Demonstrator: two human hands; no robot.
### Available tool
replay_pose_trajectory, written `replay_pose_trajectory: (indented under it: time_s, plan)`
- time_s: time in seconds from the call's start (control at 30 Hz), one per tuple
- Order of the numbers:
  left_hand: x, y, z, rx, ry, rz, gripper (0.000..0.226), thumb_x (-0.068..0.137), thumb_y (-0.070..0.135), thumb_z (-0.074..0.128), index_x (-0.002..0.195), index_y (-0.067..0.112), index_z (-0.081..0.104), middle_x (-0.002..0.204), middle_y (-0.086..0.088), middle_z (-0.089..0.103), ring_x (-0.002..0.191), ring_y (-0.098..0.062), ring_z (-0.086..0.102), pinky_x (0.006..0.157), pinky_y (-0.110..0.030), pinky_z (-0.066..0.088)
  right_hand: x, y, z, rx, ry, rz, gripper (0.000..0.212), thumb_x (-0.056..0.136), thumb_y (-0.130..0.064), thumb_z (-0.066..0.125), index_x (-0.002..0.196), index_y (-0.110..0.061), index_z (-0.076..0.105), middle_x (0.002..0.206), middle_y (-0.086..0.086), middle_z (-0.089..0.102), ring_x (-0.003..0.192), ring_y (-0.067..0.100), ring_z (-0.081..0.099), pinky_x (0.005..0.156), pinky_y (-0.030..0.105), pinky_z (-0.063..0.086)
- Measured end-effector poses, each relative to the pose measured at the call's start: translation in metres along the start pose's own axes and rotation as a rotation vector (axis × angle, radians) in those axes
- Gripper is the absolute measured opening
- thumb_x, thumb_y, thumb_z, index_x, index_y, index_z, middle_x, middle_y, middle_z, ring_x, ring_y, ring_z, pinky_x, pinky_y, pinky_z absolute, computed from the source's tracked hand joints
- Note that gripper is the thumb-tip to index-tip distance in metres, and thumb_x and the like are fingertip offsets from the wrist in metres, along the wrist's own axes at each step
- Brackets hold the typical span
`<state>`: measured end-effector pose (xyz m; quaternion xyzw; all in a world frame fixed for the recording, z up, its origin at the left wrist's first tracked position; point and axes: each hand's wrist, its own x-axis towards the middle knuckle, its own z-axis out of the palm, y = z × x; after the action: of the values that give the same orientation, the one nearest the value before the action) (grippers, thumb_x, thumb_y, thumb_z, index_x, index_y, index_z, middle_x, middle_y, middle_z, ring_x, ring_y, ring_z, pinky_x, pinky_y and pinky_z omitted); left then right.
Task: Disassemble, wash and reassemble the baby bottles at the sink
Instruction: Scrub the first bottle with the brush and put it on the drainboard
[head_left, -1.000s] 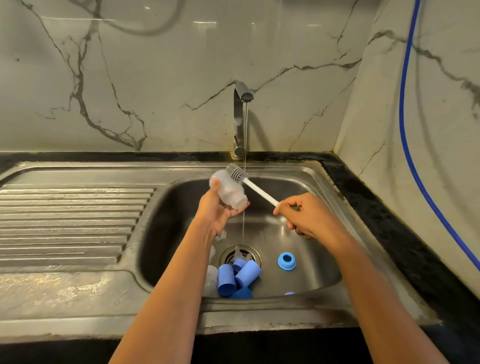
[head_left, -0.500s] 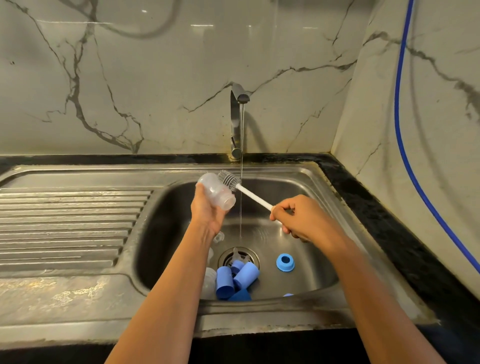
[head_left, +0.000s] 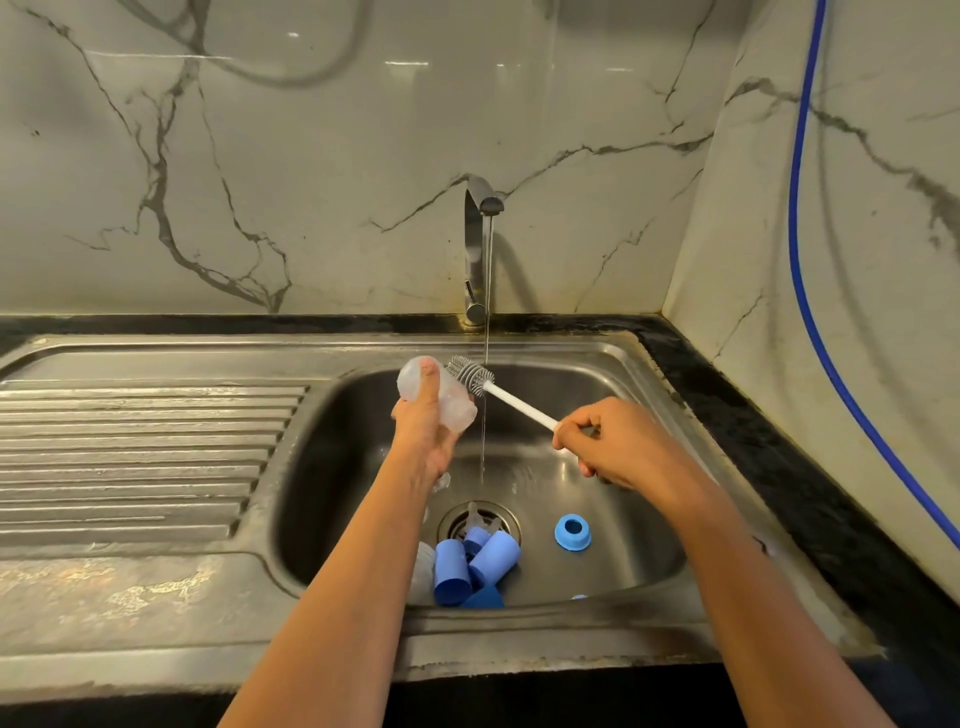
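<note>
Over on the left, the sink's (head_left: 649, 374) ribbed steel drainboard (head_left: 145, 457) runs dull and water-marked. Next along, my left hand (head_left: 426, 441) is clamped round a clear bottle (head_left: 454, 410) above the basin, thumb across its cloudy, rounded plastic wall, base tilted up and away from me. A brush (head_left: 470, 375) with short grey bristles lies against the bottle's far outer side, not in its mouth, and its slim white handle slopes down to the right. A chrome tap (head_left: 475, 249) rises from the far rim, and its thin stream (head_left: 485, 431) falls just past the brush's neck onto the basin floor.

Below, near the drain (head_left: 478, 519), a heap of loose pieces lies together: smooth blue caps (head_left: 467, 566), cylindrical and matte, a small clear teat (head_left: 475, 512), and another clear body (head_left: 423, 571) half hidden by my forearm. A blue ring collar (head_left: 572, 531) sits apart to the right of them.

My right hand (head_left: 613, 447) is closed on the handle's end, well apart from the left. Black speckled counter (head_left: 779, 467) borders the sink, and a blue hose (head_left: 810, 312) hangs down the veined marble wall.

By my reading the taking apart is done, washing is under way on this one bottle's outside, and the heap, the rinsing and all reassembly are left.
</note>
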<state>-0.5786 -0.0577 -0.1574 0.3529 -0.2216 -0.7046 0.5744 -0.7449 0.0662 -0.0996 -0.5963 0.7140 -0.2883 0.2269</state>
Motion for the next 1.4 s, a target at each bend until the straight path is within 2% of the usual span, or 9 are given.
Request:
replay_pose_trajectory:
  time_s: [0.07, 0.2, 0.3, 0.47, 0.67, 0.83, 0.93, 1.17, 1.4]
  plan:
    - [-0.001, -0.002, 0.0, 0.039, -0.003, -0.021, 0.092, 0.068, 0.052, 0.069, 0.142, 0.011, 0.034, 0.13, -0.018, 0.055, 0.099, -0.025, 0.064, 0.059, -0.032, 0.057, 0.0, 0.0, 0.002, 0.0, 0.033, -0.018, 0.023, 0.092, -0.019, 0.051, 0.083, -0.014, 0.072, 0.055, 0.004, 0.057, 0.034, 0.006, 0.04, 0.039, 0.017, 0.034]
    - [-0.008, -0.003, 0.008, 0.125, -0.14, -0.087, 0.049, 0.095, 0.045, 0.052, 0.13, 0.012, 0.045, 0.12, -0.016, 0.06, 0.098, -0.027, 0.064, 0.069, -0.038, 0.059, -0.001, 0.0, 0.008, 0.034, 0.152, -0.054, 0.024, 0.094, -0.019, 0.05, 0.086, -0.01, 0.071, 0.056, 0.0, 0.055, 0.035, 0.002, 0.043, 0.043, 0.017, 0.037]
    - [-0.009, 0.0, 0.007, -0.025, -0.163, -0.148, 0.041, 0.097, 0.043, 0.048, 0.122, 0.011, 0.047, 0.117, -0.018, 0.056, 0.096, -0.028, 0.061, 0.075, -0.044, 0.058, 0.0, -0.002, 0.006, 0.062, 0.098, -0.027, 0.022, 0.093, -0.017, 0.051, 0.085, -0.013, 0.071, 0.056, -0.001, 0.055, 0.033, 0.002, 0.044, 0.04, 0.015, 0.034]
    - [-0.003, 0.001, -0.001, 0.047, -0.05, -0.103, 0.044, 0.099, 0.043, 0.045, 0.13, 0.013, 0.043, 0.11, -0.014, 0.06, 0.091, -0.024, 0.062, 0.068, -0.036, 0.057, -0.002, 0.001, 0.001, 0.058, -0.029, 0.037, 0.023, 0.091, -0.019, 0.051, 0.08, -0.022, 0.071, 0.053, 0.001, 0.056, 0.041, 0.012, 0.04, 0.041, 0.021, 0.035]
    - [-0.013, -0.003, 0.01, 0.139, -0.152, -0.111, 0.048, 0.1, 0.04, 0.043, 0.138, 0.013, 0.033, 0.107, -0.017, 0.059, 0.085, -0.023, 0.064, 0.072, -0.036, 0.058, -0.005, -0.002, 0.011, 0.005, 0.183, -0.056, 0.024, 0.094, -0.018, 0.05, 0.078, -0.014, 0.068, 0.054, 0.0, 0.051, 0.042, 0.009, 0.042, 0.048, 0.025, 0.039]
    - [-0.009, 0.0, 0.002, 0.037, -0.018, -0.079, 0.062, 0.096, 0.05, 0.045, 0.144, 0.013, 0.031, 0.124, -0.018, 0.056, 0.097, -0.025, 0.064, 0.064, -0.033, 0.059, -0.004, 0.0, 0.009, 0.086, 0.024, 0.023, 0.022, 0.092, -0.019, 0.052, 0.083, -0.017, 0.072, 0.055, 0.003, 0.057, 0.033, 0.005, 0.038, 0.038, 0.018, 0.033]
    - [-0.007, 0.0, -0.002, 0.084, 0.054, -0.079, 0.072, 0.088, 0.059, 0.052, 0.139, 0.012, 0.035, 0.116, -0.015, 0.06, 0.096, -0.025, 0.066, 0.063, -0.032, 0.058, -0.003, 0.0, 0.011, 0.12, -0.032, 0.053, 0.022, 0.092, -0.019, 0.052, 0.081, -0.018, 0.071, 0.054, 0.004, 0.056, 0.033, 0.007, 0.035, 0.039, 0.018, 0.031]
    - [-0.02, -0.006, 0.007, 0.221, -0.152, -0.047, 0.057, 0.095, 0.043, 0.053, 0.137, 0.007, 0.042, 0.105, -0.01, 0.059, 0.085, -0.017, 0.06, 0.064, -0.03, 0.054, -0.005, 0.003, 0.012, 0.055, 0.126, 0.018, 0.024, 0.093, -0.017, 0.05, 0.085, -0.008, 0.071, 0.055, 0.001, 0.053, 0.031, 0.0, 0.043, 0.039, 0.013, 0.031]
    - [-0.01, 0.0, 0.002, 0.026, 0.105, -0.055, 0.061, 0.095, 0.043, 0.052, 0.143, 0.017, 0.024, 0.131, -0.015, 0.051, 0.107, -0.027, 0.061, 0.071, -0.036, 0.055, -0.006, 0.001, 0.016, 0.053, 0.0, 0.057, 0.023, 0.092, -0.019, 0.052, 0.084, -0.013, 0.072, 0.055, 0.004, 0.055, 0.036, 0.008, 0.038, 0.038, 0.016, 0.032]
